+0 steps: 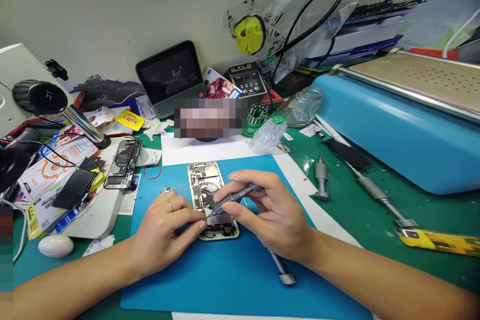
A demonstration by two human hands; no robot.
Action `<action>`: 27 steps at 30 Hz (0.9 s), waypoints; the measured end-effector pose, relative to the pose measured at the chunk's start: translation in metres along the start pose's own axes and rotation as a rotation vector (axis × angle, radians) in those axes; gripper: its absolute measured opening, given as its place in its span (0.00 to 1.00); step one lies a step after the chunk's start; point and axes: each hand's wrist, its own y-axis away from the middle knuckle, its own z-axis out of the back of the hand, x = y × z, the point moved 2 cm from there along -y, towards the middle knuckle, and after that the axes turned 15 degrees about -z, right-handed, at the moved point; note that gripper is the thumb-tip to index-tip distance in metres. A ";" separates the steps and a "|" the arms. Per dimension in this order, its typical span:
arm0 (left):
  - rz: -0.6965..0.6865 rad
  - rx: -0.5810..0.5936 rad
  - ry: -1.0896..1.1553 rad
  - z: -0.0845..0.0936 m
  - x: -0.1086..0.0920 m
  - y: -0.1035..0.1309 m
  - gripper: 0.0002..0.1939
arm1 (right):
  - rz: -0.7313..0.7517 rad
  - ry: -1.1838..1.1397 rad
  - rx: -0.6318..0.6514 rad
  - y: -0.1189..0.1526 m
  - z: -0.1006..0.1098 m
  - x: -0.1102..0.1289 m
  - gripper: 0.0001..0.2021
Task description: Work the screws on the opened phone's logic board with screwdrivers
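Observation:
An opened white phone (204,175) lies on a blue mat (187,280), its inner parts showing. My right hand (275,205) is closed around a grey screwdriver (228,203), tilted with its tip down at the phone's left edge. The fingertips of my left hand (168,225) rest together at that same edge, beside the tip; whatever they may pinch is too small to tell. Partly under my right hand, another grey tool (277,262) lies on the mat.
At left are a second opened phone (123,164), boxes and a white mouse (56,246). Behind stand a smart display (170,77), a green bit holder (257,120) and a glass jar (305,105). Grey screwdrivers (321,177) and a yellow cutter (435,241) lie right.

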 end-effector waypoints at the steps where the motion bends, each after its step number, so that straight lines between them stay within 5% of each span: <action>1: 0.002 0.000 0.002 0.000 0.000 0.000 0.05 | 0.001 -0.005 0.001 0.000 0.000 0.000 0.18; 27: 0.026 -0.019 0.028 -0.001 0.001 -0.003 0.08 | -0.026 -0.028 -0.011 -0.002 -0.002 0.001 0.16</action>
